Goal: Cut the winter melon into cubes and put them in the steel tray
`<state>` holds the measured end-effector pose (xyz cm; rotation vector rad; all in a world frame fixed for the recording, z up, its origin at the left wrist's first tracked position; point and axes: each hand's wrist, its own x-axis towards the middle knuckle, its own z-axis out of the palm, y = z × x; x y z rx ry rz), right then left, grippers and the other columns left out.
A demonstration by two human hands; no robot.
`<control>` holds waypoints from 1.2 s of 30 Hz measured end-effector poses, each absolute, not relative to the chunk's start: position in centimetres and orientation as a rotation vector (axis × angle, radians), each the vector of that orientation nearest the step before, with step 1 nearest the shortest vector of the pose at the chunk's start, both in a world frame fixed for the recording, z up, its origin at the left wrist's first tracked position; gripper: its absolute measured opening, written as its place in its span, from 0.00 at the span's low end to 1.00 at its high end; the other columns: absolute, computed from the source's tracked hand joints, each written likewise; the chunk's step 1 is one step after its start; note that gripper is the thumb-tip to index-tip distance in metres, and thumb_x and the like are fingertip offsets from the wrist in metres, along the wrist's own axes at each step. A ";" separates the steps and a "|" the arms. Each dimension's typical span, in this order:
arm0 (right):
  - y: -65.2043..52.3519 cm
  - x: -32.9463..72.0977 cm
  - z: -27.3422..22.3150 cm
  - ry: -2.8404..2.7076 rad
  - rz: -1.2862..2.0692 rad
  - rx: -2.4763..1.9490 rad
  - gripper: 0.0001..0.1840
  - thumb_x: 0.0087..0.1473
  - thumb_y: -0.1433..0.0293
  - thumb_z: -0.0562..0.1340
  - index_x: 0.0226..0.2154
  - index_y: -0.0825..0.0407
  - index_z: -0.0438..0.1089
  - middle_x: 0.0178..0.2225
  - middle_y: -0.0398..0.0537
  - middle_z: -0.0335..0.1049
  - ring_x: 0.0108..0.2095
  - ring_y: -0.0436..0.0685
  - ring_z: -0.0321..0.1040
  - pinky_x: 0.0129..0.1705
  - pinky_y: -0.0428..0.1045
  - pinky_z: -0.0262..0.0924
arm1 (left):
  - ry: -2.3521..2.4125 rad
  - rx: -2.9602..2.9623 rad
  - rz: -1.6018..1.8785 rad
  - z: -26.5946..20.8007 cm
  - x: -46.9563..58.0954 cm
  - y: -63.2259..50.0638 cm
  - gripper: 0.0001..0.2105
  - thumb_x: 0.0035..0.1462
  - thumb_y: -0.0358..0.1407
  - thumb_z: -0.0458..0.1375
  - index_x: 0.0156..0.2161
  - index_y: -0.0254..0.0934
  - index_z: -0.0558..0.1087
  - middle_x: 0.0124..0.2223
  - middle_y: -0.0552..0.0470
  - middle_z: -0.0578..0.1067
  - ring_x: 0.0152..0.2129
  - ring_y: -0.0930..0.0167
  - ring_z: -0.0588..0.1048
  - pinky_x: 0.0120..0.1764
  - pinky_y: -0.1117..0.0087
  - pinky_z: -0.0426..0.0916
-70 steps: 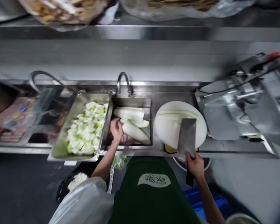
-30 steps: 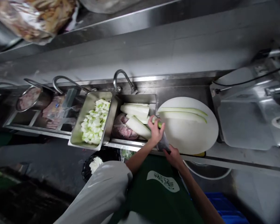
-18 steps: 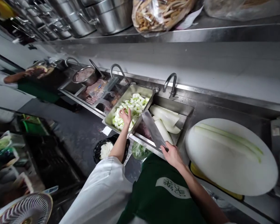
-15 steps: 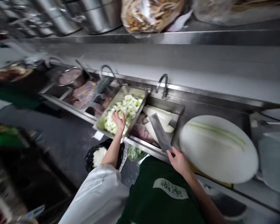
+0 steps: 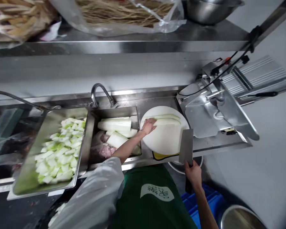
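Observation:
My right hand (image 5: 193, 173) is wrapped round the handle of a cleaver (image 5: 186, 144), whose broad blade points away from me over the right edge of a round white cutting board (image 5: 165, 138). Long, pale green-white vegetable strips (image 5: 168, 120) lie across the far half of the board. At their left end is my left hand (image 5: 148, 126), fingers stretched out; whether it presses on them I cannot tell. A deep metal tray (image 5: 28, 165) on the left holds a heap of pale green vegetable chunks (image 5: 62, 151).
Thick peeled vegetable pieces (image 5: 119, 125) and bagged pink meat (image 5: 106, 149) lie in the sink (image 5: 116, 111), below a curved tap (image 5: 101, 90). A metal slicing machine (image 5: 212, 105) stands right of the board. Bags of dried food (image 5: 126, 14) and a steel bowl (image 5: 206, 12) sit on the overhead shelf (image 5: 124, 47).
My view has swung right. My left hand has left the vegetable chunks in the tray and reached the strips on the board. The cleaver has moved from over the sink to the board's right edge.

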<state>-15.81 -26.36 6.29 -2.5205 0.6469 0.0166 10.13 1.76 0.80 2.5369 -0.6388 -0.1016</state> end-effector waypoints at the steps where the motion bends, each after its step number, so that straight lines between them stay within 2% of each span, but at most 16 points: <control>1: -27.3 -15.8 5.9 0.668 0.037 -2.539 0.17 0.55 0.54 0.53 0.27 0.48 0.66 0.25 0.56 0.74 0.28 0.62 0.71 0.29 0.50 0.58 | -0.674 2.580 -0.151 0.7 11.1 0.4 0.29 0.61 0.42 0.61 0.66 0.41 0.64 0.66 0.38 0.65 0.63 0.54 0.62 0.63 0.47 0.54; 4: -30.0 -14.9 5.2 0.709 0.193 -2.624 0.16 0.59 0.59 0.53 0.30 0.51 0.70 0.28 0.56 0.75 0.29 0.61 0.71 0.29 0.49 0.55 | -0.684 2.692 -0.290 0.5 13.8 -2.5 0.46 0.52 0.49 0.68 0.71 0.43 0.52 0.69 0.37 0.59 0.64 0.49 0.58 0.63 0.41 0.50; 6: -31.7 -13.2 5.0 0.702 0.333 -2.690 0.16 0.62 0.62 0.52 0.33 0.52 0.71 0.29 0.56 0.76 0.29 0.59 0.71 0.29 0.49 0.52 | -0.638 2.747 -0.339 0.3 15.1 -3.6 0.50 0.49 0.52 0.69 0.72 0.41 0.51 0.67 0.36 0.61 0.61 0.47 0.60 0.62 0.41 0.52; 10: -34.6 -7.6 5.4 0.559 0.503 -2.786 0.16 0.67 0.65 0.51 0.40 0.54 0.72 0.31 0.56 0.76 0.31 0.59 0.72 0.31 0.49 0.51 | -0.541 2.824 -0.295 -0.2 15.4 -4.6 0.46 0.50 0.56 0.67 0.69 0.39 0.58 0.64 0.36 0.65 0.57 0.47 0.63 0.59 0.46 0.56; 17: -35.3 0.8 5.3 0.101 0.638 -2.926 0.17 0.69 0.71 0.47 0.47 0.59 0.69 0.34 0.60 0.77 0.35 0.64 0.76 0.35 0.51 0.56 | -0.242 2.848 -0.145 -1.2 7.6 -6.0 0.44 0.52 0.60 0.63 0.68 0.37 0.60 0.60 0.35 0.68 0.53 0.49 0.66 0.56 0.49 0.60; 22: -36.6 2.9 4.8 0.012 0.751 -2.959 0.15 0.69 0.68 0.49 0.47 0.57 0.67 0.36 0.61 0.77 0.37 0.62 0.76 0.37 0.49 0.58 | -0.073 2.886 -0.102 -0.8 3.9 -7.8 0.44 0.55 0.59 0.61 0.70 0.37 0.58 0.63 0.33 0.66 0.56 0.46 0.64 0.58 0.44 0.57; 25: -37.4 3.7 4.9 0.062 0.781 -3.014 0.16 0.70 0.66 0.47 0.47 0.56 0.67 0.38 0.61 0.77 0.38 0.62 0.76 0.38 0.49 0.58 | -0.181 2.913 -0.145 -0.4 4.9 -9.3 0.42 0.58 0.57 0.59 0.71 0.39 0.54 0.65 0.37 0.64 0.59 0.49 0.62 0.60 0.47 0.56; 29: -37.2 3.8 5.2 -0.095 0.822 -3.013 0.17 0.71 0.66 0.45 0.47 0.56 0.66 0.37 0.59 0.77 0.38 0.61 0.76 0.37 0.49 0.58 | -0.220 2.879 -0.176 -0.5 6.4 -10.6 0.41 0.60 0.57 0.58 0.71 0.36 0.56 0.62 0.37 0.68 0.55 0.52 0.66 0.59 0.52 0.59; 33: -36.4 3.7 6.2 -0.097 0.824 -3.031 0.17 0.71 0.66 0.45 0.47 0.57 0.65 0.36 0.58 0.78 0.37 0.62 0.77 0.36 0.49 0.57 | -0.153 2.808 -0.129 -0.4 6.3 -10.7 0.43 0.59 0.59 0.58 0.71 0.35 0.55 0.62 0.36 0.68 0.56 0.50 0.65 0.60 0.50 0.56; 36: -35.1 4.2 7.3 -0.078 0.764 -3.046 0.16 0.71 0.66 0.46 0.46 0.57 0.64 0.36 0.59 0.78 0.37 0.62 0.77 0.36 0.49 0.57 | -0.105 2.747 -0.098 -0.1 5.5 -10.0 0.42 0.58 0.59 0.58 0.70 0.38 0.58 0.62 0.36 0.68 0.57 0.49 0.64 0.62 0.48 0.53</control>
